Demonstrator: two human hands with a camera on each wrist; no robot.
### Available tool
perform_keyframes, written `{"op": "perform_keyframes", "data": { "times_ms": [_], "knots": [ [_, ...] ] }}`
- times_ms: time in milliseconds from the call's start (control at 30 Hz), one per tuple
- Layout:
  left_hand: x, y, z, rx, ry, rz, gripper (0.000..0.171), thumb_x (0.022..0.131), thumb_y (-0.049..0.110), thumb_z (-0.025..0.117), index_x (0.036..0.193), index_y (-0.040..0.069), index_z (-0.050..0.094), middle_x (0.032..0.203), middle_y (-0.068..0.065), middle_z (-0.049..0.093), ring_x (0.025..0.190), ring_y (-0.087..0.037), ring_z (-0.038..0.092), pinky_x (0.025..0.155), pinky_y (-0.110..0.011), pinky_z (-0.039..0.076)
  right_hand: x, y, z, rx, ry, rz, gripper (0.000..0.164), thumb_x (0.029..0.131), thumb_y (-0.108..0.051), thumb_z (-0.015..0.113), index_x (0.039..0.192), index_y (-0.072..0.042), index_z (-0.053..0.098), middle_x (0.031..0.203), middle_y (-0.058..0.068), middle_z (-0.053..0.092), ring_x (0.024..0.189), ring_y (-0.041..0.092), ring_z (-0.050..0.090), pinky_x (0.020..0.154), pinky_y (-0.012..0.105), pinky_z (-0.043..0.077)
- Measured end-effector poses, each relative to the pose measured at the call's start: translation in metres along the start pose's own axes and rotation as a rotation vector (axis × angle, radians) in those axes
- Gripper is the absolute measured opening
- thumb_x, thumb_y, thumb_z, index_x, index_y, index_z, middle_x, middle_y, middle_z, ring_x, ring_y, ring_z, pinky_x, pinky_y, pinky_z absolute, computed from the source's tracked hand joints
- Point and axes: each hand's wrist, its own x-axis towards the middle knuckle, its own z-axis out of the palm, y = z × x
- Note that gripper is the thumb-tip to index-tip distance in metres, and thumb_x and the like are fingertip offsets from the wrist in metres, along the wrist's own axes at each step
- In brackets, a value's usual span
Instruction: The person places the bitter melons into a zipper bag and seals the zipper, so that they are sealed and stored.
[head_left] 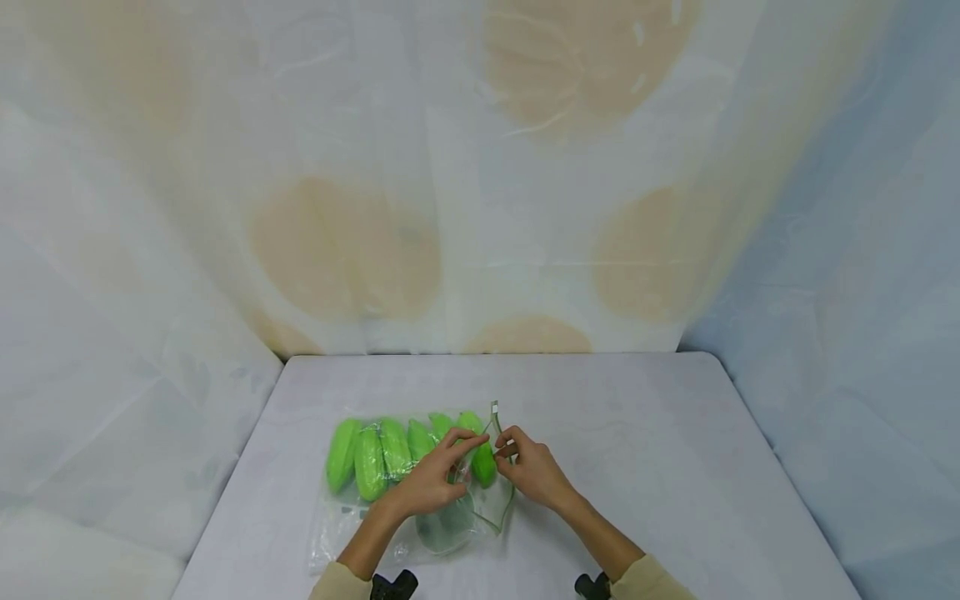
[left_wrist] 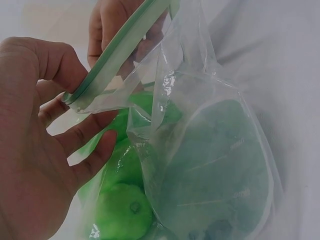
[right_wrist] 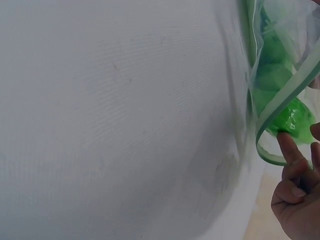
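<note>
A clear zip bag (head_left: 330,533) with a green zip edge (left_wrist: 112,52) lies on the table, holding several bright green, elongated gourd-like things (head_left: 341,454). Its mouth gapes at the right. My left hand (head_left: 433,482) is over the bag and pinches the zip edge between thumb and finger, the other fingers loosely spread (left_wrist: 30,135). Opposite it, my right hand (head_left: 536,473) has its fingers curled at the other side of the mouth and grips the edge there. In the right wrist view, that hand (right_wrist: 300,200) shows only partly, at the frame's edge. A translucent green panel (left_wrist: 215,170) marks the bag's front.
The table (head_left: 675,467) has a white cover, with its rounded far corners at the back. Patterned sheeting (head_left: 450,250) hangs behind it and along both sides. Black wrist straps (head_left: 395,585) show at both forearms.
</note>
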Motion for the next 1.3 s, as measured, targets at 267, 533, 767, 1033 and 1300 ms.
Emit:
{"op": "perform_keyframes", "data": {
  "times_ms": [267,533,767,1033,1300],
  "knots": [
    [0.001,-0.002,0.001,-0.01,-0.005,0.001,0.081,0.083,0.001,0.061,0.156,0.03,0.037,0.149,0.006,0.034,0.084,-0.013,0.048,0.07,-0.025,0.044,0.0,0.001,-0.002,0.001,0.0,0.018,0.02,0.095,-0.017,0.063,0.114,-0.01,0.059,0.104,0.009,0.074,0.083,0.015,0.067,0.064,0.029,0.052],
    [0.003,-0.005,0.003,-0.008,-0.003,0.016,0.081,0.083,0.002,0.062,0.155,0.031,0.038,0.147,0.006,0.035,0.073,-0.017,0.046,0.065,-0.023,0.041,-0.001,0.003,-0.005,-0.012,0.018,0.012,0.021,0.096,-0.019,0.063,0.114,-0.009,0.061,0.104,0.008,0.074,0.069,0.009,0.059,0.059,0.026,0.048],
    [0.003,-0.006,0.004,-0.028,-0.017,0.016,0.076,0.085,0.001,0.06,0.155,0.023,0.04,0.149,0.004,0.034,0.08,-0.014,0.051,0.068,-0.024,0.046,0.0,0.007,-0.008,-0.03,0.046,0.022,0.02,0.095,-0.019,0.064,0.113,-0.012,0.062,0.1,0.003,0.071,0.06,0.009,0.052,0.054,0.026,0.044],
    [0.004,-0.003,0.004,-0.025,-0.023,0.003,0.068,0.091,0.005,0.061,0.155,0.018,0.041,0.148,0.001,0.035,0.086,-0.007,0.061,0.075,-0.026,0.05,0.001,0.008,-0.017,-0.032,0.077,0.04,0.021,0.093,-0.019,0.068,0.112,-0.013,0.063,0.095,0.0,0.069,0.061,0.01,0.051,0.054,0.026,0.043],
    [0.007,0.0,0.0,-0.003,0.01,0.016,0.068,0.091,0.007,0.064,0.154,0.02,0.042,0.146,-0.003,0.037,0.084,-0.004,0.062,0.073,-0.025,0.051,0.006,0.011,-0.023,-0.048,0.101,0.06,0.021,0.092,-0.019,0.069,0.112,-0.015,0.063,0.094,-0.002,0.067,0.062,0.01,0.051,0.056,0.027,0.043]
  ]
}}
